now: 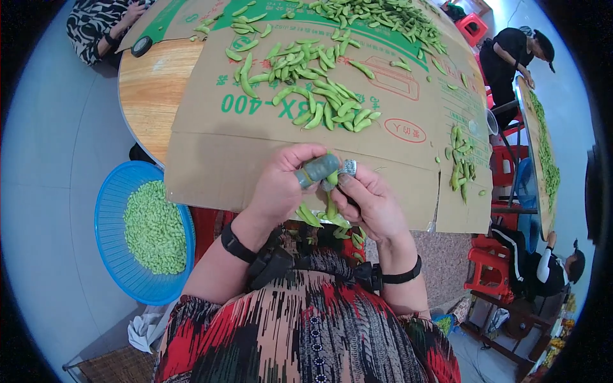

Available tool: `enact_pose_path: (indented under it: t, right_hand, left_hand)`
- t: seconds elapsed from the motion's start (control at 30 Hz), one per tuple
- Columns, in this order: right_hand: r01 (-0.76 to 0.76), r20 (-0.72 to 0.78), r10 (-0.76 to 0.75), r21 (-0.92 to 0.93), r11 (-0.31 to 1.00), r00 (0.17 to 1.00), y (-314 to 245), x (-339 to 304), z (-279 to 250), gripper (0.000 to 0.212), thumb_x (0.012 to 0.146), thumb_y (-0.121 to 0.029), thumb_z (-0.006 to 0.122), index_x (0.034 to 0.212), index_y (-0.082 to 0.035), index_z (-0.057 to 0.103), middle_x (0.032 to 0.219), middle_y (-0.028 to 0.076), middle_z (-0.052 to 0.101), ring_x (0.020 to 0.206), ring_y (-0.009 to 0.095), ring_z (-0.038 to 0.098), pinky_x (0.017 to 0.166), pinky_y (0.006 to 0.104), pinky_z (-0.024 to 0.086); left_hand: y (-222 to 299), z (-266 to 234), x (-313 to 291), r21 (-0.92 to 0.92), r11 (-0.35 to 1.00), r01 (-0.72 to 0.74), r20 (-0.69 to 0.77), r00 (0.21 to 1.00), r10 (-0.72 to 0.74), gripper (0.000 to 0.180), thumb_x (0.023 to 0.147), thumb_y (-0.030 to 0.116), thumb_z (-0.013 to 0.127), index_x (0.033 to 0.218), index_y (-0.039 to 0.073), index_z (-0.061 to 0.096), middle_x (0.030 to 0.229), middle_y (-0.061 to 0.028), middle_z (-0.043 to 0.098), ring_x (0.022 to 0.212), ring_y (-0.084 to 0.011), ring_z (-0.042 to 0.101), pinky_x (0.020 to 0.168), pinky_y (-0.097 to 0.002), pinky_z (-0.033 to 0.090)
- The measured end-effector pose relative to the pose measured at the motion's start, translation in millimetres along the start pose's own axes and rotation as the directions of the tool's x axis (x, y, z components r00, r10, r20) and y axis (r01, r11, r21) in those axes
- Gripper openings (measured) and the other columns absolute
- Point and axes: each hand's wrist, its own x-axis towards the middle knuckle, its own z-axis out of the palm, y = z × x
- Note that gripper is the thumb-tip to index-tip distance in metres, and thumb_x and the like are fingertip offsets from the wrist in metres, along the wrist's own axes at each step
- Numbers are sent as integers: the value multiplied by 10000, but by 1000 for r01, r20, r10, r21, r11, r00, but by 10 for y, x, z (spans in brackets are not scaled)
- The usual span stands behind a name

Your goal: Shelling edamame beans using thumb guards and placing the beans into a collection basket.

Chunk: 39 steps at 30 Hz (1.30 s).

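Over the near edge of the cardboard sheet (255, 150), my two hands meet, fingers closed round a green soybean pod (332, 177). A grey-green cover wraps the thumb of my left hand (274, 185), which pinches the pod from one side. From the other side my right hand (381, 207) grips it, with a patterned wrap on one finger. Several more pods (309, 216) show just below my fingers, partly hidden by them. Farther out on the cardboard lies a loose heap of pods (319, 83), apart from my hands.
A blue plastic basin (102, 223) of shelled beans (153, 223) stands at lower left. A larger pod pile (383, 19) lies at the far side. A small pod group (461, 159) is at right. Other people sit around this wooden table (148, 89) and another table at right. Red stools (488, 265) stand there.
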Motion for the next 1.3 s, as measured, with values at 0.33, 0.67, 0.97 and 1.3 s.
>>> enact_pose_path:
  t: [0.33, 0.67, 0.97, 1.3]
  right_hand:
    - [155, -115, -194, -279, 948, 974, 115, 86, -66, 123, 921, -137, 497, 868, -61, 579, 597, -54, 475, 469, 6, 347, 421, 163, 253]
    - [154, -235, -226, -288, 945, 945, -126, 61, -48, 154, 899, -176, 552, 942, -36, 601, 612, -75, 470, 537, 11, 396, 470, 175, 323]
    - [222, -183, -230, -64, 973, 956, -8, 23, -87, 105, 860, -92, 597, 926, -11, 603, 690, -51, 564, 568, 12, 454, 487, 173, 355]
    - [-95, 117, 32, 591, 801, 993, 68, 62, -229, 36, 856, -71, 581, 856, -35, 584, 565, -60, 449, 408, 15, 303, 374, 188, 230]
  left_hand:
    - [-27, 79, 19, 597, 775, -206, 27, 971, 237, 128, 810, 63, 643, 923, 45, 587, 817, 13, 585, 668, -40, 495, 589, -202, 418]
    - [-49, 102, -8, 575, 770, -276, -2, 941, 339, 341, 779, 62, 657, 1109, 32, 573, 804, -10, 583, 666, -95, 520, 615, -247, 447]
    - [12, 188, -39, 831, 278, -481, 320, 823, 469, 550, 696, -54, 577, 1227, 48, 478, 801, -102, 590, 734, -265, 604, 662, -338, 480]
    - [81, 129, -54, 863, 158, -480, 369, 812, 452, 432, 670, 51, 702, 1066, 44, 530, 756, -98, 605, 680, -253, 608, 645, -327, 484]
